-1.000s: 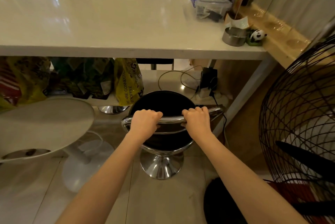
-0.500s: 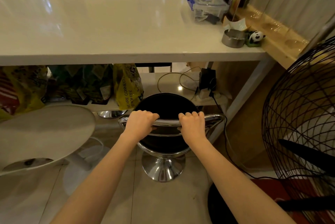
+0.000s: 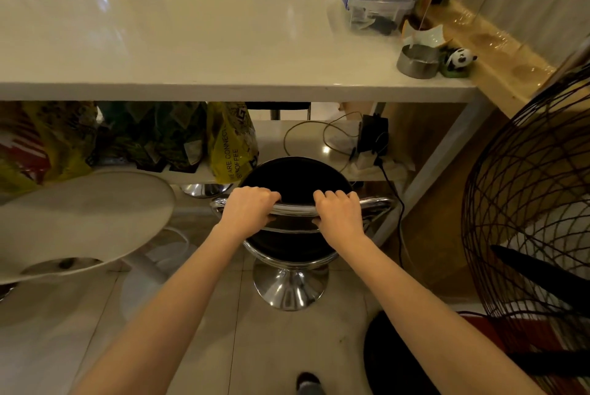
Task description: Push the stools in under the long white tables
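since the earlier frame the black stool (image 3: 295, 177) has eased a little further toward the shelf under the long white surface (image 3: 178, 43), and both hands have kept their places on its chrome back rail (image 3: 376, 203). left hand (image 3: 247, 211) curls over the rail left of centre, fingers wrapped down around it; right hand (image 3: 340, 214) grips the same rail just right of centre, knuckles up. the stool's round seat sits below the front edge of the surface, its far rim close to the low shelf, while the chrome base (image 3: 292, 287) stands on the tiled floor nearer the person. a white round stool (image 3: 79, 219) stands to the left, seat tilted in view, partly out from under the surface. yellow and dark coffee bags (image 3: 231, 142) line the shelf behind. on top, near the right end, sit a clear lidded box (image 3: 375, 5), a metal tin (image 3: 416, 61) and a small panda figure (image 3: 459, 61). a black wire fan guard (image 3: 530, 203) fills the right side.
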